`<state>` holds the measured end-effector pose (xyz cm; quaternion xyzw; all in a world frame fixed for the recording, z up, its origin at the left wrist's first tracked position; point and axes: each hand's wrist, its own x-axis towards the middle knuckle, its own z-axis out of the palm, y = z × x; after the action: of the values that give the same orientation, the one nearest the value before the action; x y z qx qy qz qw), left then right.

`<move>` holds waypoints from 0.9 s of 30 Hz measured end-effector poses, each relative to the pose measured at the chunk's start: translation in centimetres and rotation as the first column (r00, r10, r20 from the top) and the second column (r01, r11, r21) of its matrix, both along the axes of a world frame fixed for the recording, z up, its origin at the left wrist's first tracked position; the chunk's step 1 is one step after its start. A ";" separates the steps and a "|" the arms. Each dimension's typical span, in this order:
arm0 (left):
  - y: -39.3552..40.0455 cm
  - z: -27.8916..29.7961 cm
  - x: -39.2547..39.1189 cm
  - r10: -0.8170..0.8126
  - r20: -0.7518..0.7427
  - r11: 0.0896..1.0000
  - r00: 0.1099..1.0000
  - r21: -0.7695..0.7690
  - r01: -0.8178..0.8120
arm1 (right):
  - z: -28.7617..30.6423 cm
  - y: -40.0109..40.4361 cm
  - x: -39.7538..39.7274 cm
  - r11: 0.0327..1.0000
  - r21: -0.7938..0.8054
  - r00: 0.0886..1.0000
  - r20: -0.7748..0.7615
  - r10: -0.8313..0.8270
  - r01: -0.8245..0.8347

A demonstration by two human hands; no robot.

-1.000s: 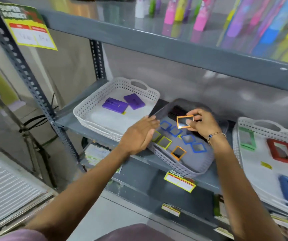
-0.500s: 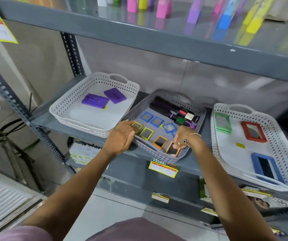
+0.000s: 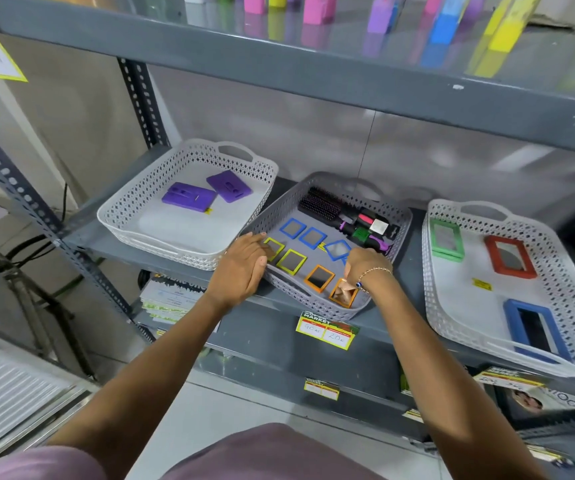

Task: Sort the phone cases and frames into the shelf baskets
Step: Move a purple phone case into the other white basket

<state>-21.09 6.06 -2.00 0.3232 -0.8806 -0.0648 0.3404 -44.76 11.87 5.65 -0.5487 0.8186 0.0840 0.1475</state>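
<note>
Grey shelf: right hand (image 3: pixel 365 265) fingers (image 3: pixel 348 271) are pinching the orange frame (image 3: pixel 343 293), seemingly light, stiff, best gripped by its rim; left hand (image 3: pixel 241 268) fingers are lying together on the grey basket (image 3: pixel 314 303).

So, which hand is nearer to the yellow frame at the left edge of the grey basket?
The left hand. Its fingers lie over the left part of the yellow frame. The right hand is at the other side of the grey basket, by the orange frame.
</note>
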 end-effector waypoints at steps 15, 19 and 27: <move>-4.6 6.5 10.6 0.321 -0.020 0.945 0.947 -0.066 -0.321 | 3.2 -10.6 14.1 0.769 -0.611 0.808 0.348 0.475 -0.189; -6.8 4.3 16.8 0.453 0.088 0.892 0.887 -0.045 -0.451 | 2.2 -14.5 18.2 0.720 -0.630 0.779 0.280 0.561 -0.292; -8.1 2.1 20.4 0.428 0.051 0.900 0.902 0.071 -0.430 | -0.6 -21.1 23.8 0.832 -0.373 0.849 0.177 0.498 -0.410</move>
<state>-0.70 -2.08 0.14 0.5237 -0.7902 -0.0183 0.3179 -20.94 -9.26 5.05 -0.7513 0.6381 -0.0920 0.1407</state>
